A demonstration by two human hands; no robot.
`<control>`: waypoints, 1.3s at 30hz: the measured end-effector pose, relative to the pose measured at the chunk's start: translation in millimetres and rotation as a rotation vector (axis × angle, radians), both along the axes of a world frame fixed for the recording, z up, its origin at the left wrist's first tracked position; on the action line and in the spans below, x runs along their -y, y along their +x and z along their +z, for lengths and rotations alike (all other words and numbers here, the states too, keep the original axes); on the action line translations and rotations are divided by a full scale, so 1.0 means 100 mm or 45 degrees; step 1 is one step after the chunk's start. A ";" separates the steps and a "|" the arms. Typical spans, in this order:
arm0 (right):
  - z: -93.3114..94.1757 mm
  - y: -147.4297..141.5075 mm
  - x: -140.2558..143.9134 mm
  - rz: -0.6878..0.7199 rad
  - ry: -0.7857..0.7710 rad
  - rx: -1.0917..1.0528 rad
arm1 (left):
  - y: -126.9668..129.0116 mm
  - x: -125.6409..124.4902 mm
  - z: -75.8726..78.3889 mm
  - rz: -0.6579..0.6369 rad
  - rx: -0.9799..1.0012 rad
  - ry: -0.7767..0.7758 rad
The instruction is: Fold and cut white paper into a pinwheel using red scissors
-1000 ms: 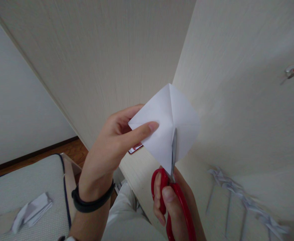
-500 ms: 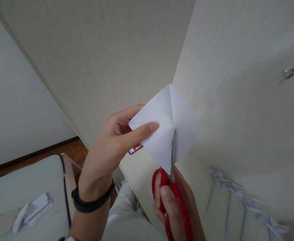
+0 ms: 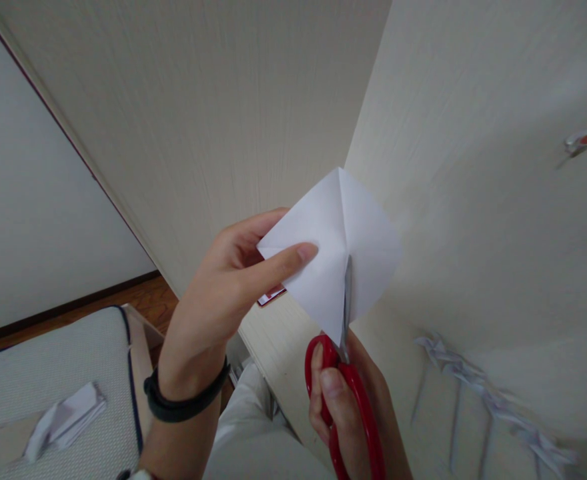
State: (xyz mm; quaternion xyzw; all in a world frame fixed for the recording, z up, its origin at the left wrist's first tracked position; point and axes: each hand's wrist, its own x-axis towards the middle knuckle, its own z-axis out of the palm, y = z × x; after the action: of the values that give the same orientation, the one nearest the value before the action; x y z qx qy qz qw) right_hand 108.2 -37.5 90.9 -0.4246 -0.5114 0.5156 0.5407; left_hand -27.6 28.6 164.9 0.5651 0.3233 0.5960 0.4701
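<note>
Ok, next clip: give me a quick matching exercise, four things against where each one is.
Things:
1. folded paper
2. scissors
3. wristband
4. paper scraps

Places:
A. on the cushion, lower left
B. pinched in the left hand
C. around the left wrist
D. in the right hand, blade in the paper's lower corner

Pairs: 1-B, 2-D, 3-C, 4-A

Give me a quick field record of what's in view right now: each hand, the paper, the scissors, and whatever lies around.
left hand: pinches the folded white paper at its left corner
right hand: grips the red-handled scissors
scissors: blade lies along the paper's centre crease, from the bottom corner
wrist: black band on the left
desk: paper pinwheels
cushion: paper scraps
</note>
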 end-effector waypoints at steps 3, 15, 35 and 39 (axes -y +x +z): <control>0.00 0.01 0.00 0.011 0.042 0.002 | 0.00 0.00 -0.01 -0.010 0.012 0.002; 0.06 0.00 0.05 -0.011 -0.072 -0.022 | 0.01 0.00 -0.03 -0.064 0.057 0.001; 0.15 -0.01 0.11 0.043 -0.253 -0.016 | 0.00 0.00 -0.05 -0.023 -0.023 -0.005; 0.05 -0.01 0.07 0.097 -0.172 -0.079 | 0.00 -0.01 -0.04 -0.017 -0.025 -0.021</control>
State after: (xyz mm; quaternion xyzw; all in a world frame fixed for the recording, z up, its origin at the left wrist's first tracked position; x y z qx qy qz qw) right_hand 107.6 -44.8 95.6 -0.4241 -0.4742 0.5821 0.5064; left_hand -27.8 29.3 160.5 0.5691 0.3291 0.5847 0.4754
